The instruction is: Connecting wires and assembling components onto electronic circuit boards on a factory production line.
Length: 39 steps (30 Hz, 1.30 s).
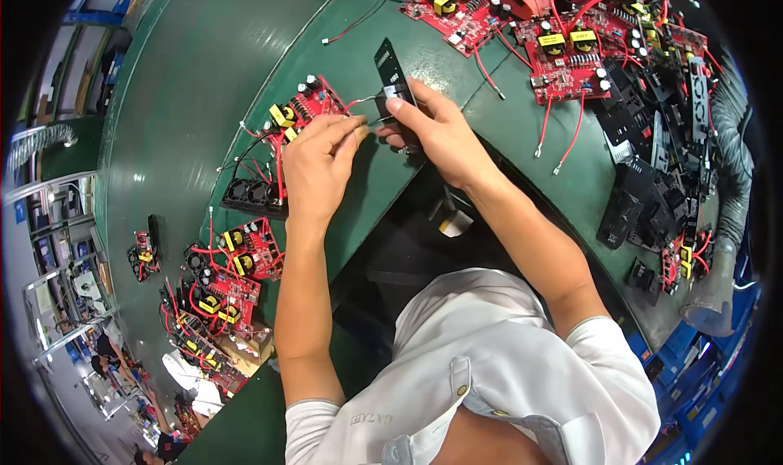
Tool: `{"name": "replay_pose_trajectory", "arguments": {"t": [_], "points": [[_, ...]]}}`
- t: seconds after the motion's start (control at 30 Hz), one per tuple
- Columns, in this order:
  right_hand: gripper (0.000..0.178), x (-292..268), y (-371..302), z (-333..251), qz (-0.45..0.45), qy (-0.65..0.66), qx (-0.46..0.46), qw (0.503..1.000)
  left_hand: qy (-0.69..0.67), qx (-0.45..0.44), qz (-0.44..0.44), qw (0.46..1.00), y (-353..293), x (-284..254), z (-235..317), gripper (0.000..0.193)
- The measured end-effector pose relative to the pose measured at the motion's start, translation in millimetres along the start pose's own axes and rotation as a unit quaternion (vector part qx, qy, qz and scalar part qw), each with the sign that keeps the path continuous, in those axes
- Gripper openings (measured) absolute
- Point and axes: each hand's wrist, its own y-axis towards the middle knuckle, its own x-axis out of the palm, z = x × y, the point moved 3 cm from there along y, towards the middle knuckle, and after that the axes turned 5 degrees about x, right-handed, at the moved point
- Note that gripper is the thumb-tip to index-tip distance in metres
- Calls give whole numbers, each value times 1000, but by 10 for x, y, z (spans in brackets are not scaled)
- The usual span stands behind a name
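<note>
My right hand grips a narrow black circuit panel, thumb on its face beside a pale connector. A thin wire runs from that connector to a red circuit board with yellow transformers and dark capacitors. Just left of the panel, my left hand is closed in a pinch at the fingertips. What it pinches is too small to make out; a thin strand shows between the fingertips and the panel. Partly behind this hand lies the red board, with red wires and a black fan unit at its near end.
Red boards with loose red leads crowd the green bench at the far right. A heap of black housings lies on the right, beside a silver flexible duct. More red boards are piled at near left.
</note>
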Motion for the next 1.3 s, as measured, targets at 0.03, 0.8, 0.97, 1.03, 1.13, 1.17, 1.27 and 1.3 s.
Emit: {"name": "replay_pose_trajectory", "arguments": {"t": [0.03,0.8,0.97,1.03,1.13,1.17,1.27,1.3], "points": [[35,20,-8,13,1,0,2,1000,17,12,-6,1000,-6,14,5,16],[53,192,-196,4,176,-378,-274,867,200,260,-34,944,115,162,85,4],[56,-135,79,50,89,-346,-158,921,141,146,-154,967,237,13,175,20],[61,-110,37,-181,81,-348,-134,924,107,142,-48,983,194,-406,121,32],[67,-102,24,-555,195,-550,-313,749,254,-62,188,947,-188,-1167,-266,42],[61,28,39,-721,197,-544,-307,755,282,-138,231,921,-433,-1316,-480,43],[42,589,330,-860,74,-487,-317,811,79,-301,274,910,-1024,-1354,-499,35],[39,805,514,-810,15,-516,-319,794,69,-278,246,926,-1093,-1284,-365,28]]}}
